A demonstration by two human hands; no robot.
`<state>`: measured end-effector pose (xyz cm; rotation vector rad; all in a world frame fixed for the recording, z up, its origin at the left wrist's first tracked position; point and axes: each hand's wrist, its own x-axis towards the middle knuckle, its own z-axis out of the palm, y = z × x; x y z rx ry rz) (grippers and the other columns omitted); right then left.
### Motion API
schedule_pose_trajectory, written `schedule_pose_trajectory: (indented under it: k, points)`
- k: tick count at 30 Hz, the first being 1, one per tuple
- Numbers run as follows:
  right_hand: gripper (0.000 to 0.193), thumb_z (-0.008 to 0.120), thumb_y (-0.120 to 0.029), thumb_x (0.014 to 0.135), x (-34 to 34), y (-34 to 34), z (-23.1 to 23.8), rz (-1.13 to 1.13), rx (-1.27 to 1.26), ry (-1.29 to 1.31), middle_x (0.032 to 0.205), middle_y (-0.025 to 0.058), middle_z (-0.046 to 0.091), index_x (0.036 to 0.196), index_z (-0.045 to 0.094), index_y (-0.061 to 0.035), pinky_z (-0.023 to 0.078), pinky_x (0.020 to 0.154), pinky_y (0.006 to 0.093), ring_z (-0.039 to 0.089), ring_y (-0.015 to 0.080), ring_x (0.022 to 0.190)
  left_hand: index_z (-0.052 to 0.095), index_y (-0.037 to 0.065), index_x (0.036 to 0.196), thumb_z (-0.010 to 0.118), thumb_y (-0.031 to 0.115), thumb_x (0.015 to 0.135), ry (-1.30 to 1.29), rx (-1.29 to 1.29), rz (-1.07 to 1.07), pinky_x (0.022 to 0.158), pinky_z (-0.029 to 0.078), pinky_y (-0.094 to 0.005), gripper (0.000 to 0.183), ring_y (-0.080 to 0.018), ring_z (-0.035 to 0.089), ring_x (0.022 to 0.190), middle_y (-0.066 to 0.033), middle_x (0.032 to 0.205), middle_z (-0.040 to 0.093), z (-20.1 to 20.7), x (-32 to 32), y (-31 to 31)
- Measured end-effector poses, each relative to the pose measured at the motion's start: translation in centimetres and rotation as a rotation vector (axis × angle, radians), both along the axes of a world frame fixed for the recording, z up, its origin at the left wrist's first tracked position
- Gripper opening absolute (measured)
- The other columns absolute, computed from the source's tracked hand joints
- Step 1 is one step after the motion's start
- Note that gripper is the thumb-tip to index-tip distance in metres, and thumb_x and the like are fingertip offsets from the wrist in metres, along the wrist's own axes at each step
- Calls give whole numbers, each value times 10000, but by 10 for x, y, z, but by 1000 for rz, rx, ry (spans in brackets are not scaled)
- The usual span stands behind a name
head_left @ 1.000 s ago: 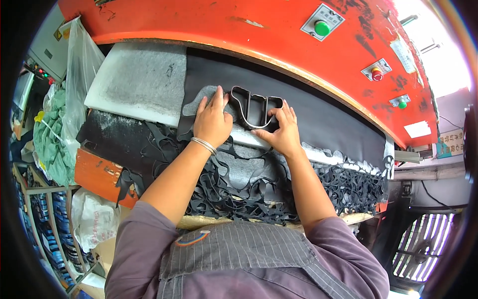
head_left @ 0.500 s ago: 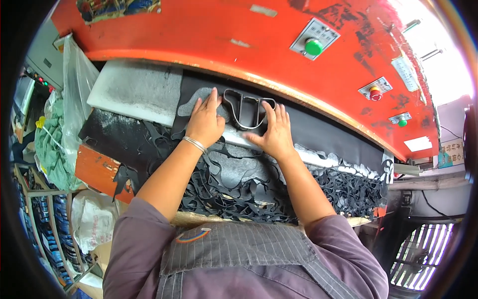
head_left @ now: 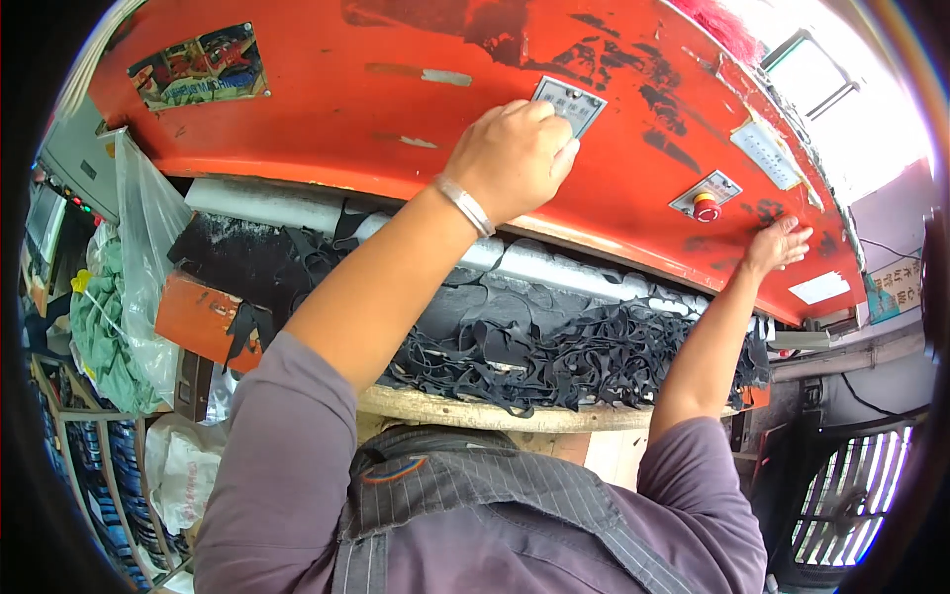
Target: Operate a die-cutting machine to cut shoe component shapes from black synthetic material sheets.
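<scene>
Where the red beam (head_left: 327, 119) crosses above the work, its long axis running left to right and bowed by the lens, both hands are raised to its front face. Governing relation: the control plate (head_left: 584, 104) lies just beyond the left hand (head_left: 520, 158), up and to the right of its knuckles. The left is clearly the nearer hand to it; the plate's lower left part is covered, so its full outline cannot be verified.

Left hand: fingers bent and drawn together, thumb alongside; what lies beneath the palm is not visible. Right hand (head_left: 780, 246): fingers extended and slightly apart, nothing seen in its grasp, placed below and to the right of the red stop button (head_left: 706, 208). Whether it touches the beam cannot be confirmed.

Black scraps (head_left: 534, 356) lie heaped in front of the white pad (head_left: 584, 281).

Compared with half a second earlier, both hands have left the metal die and black sheet. The die is no longer in view, the beam's front fills more of the picture, and the two green buttons previously exposed are now hidden.
</scene>
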<state>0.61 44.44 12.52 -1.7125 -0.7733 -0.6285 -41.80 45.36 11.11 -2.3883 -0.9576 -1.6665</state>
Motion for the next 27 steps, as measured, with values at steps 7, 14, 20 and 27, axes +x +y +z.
schedule_pose_trajectory:
  k: [7, 14, 20, 27]
  points:
    - [628, 558, -299, 969, -41, -75, 2, 511, 145, 95, 1485, 184, 314, 1447, 302, 17, 290, 1103, 376, 364, 257, 1347, 606, 50, 753, 598, 259, 896, 289, -612, 3, 619, 460, -423, 253, -334, 575, 710, -134, 728, 544, -61, -77, -103]
    - [385, 682, -32, 841, -184, -64, 9, 917, 100, -401, 1237, 107, 601, 1216, 596, -25, 454, 965, 361, 588, 208, 1081, 653, 61, 691, 611, 265, 835, 413, -776, 212, 694, 484, -411, 253, -280, 580, 777, -85, 735, 581, -131, -104, -202]
    - [273, 716, -25, 753, -306, -31, 9, 1306, 24, -931, 1054, 89, 672, 1018, 652, -42, 489, 892, 384, 617, 276, 1070, 619, 38, 617, 632, 210, 773, 280, -656, 301, 679, 452, -415, 233, -285, 552, 743, -87, 688, 557, -131, -98, -203]
    - [229, 543, -107, 816, -292, 30, -32, 1575, -411, -1307, 1062, 93, 653, 1007, 652, -44, 484, 927, 384, 594, 274, 1095, 666, 43, 618, 590, 391, 845, 688, -1231, 3, 710, 504, -429, 423, -313, 631, 796, -128, 730, 639, -83, -112, -169]
